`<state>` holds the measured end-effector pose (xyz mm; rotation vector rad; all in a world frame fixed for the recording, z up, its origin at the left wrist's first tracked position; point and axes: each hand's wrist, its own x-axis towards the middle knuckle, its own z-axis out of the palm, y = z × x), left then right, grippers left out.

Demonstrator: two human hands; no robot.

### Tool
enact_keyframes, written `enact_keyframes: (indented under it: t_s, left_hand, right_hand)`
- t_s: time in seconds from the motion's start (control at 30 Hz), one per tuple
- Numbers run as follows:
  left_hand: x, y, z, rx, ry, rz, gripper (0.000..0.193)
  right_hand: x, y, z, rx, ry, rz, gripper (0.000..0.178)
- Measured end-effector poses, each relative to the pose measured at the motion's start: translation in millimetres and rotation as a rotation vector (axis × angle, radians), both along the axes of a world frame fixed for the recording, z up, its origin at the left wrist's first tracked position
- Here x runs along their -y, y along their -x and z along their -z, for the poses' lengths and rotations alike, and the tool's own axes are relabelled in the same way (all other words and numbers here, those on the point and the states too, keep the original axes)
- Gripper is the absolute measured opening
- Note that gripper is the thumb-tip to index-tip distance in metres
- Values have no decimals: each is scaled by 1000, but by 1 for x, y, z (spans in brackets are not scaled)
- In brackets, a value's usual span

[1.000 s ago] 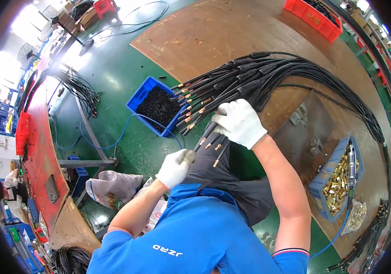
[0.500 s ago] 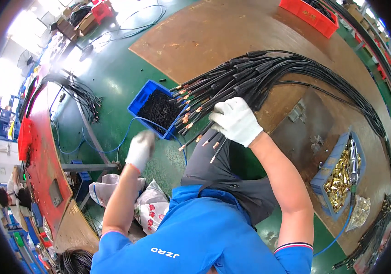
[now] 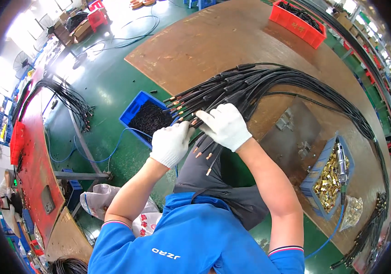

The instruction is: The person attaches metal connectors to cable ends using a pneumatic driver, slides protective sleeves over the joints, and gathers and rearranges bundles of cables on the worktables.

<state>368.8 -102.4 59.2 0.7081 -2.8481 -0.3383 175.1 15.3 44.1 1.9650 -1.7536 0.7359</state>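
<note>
Many black cables (image 3: 291,75) lie in a bundle across the brown table. Their stripped ends, bare copper (image 3: 198,154), stick out past its near edge over my lap. My right hand (image 3: 226,127), in a white knitted glove, is closed on one of these black cables close to its end. Right beside it, my left hand (image 3: 171,144), gloved the same way, has its thumb and fingers pinched at the tip of that cable. The fingers hide most of the tip. Below and left of the bundle ends stands a blue bin (image 3: 124,118) full of small black pieces.
On the table's right, a grey-blue bin (image 3: 313,179) holds brass-coloured terminals, with a metal hand tool (image 3: 341,162) on its rim and a blue hose attached. A red crate (image 3: 291,28) sits at the far edge. Left, a red-topped table (image 3: 40,182) carries more cables. White sacks (image 3: 98,201) lie beside me.
My left hand has moved up and right from over the floor to the cable ends, and its fingers have closed there. My right hand has shifted slightly left and down.
</note>
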Motion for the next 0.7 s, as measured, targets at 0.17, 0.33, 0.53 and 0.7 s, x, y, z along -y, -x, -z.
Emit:
enact_keyframes:
  t_s: [0.17, 0.33, 0.53, 0.7]
  left_hand:
    - [-6, 1, -4, 79, -92, 2, 23]
    - [7, -36, -3, -206, -683, -229, 28]
    - [-6, -26, 3, -219, -599, -107, 33]
    - [-6, -33, 2, -69, -418, -163, 31]
  right_hand:
    - [7, 9, 6, -120, -174, 87, 33]
    - [12, 12, 6, -96, -181, 78, 29]
    - [10, 13, 6, -69, -181, 60, 23]
    - [8, 12, 11, -106, -135, 78, 32]
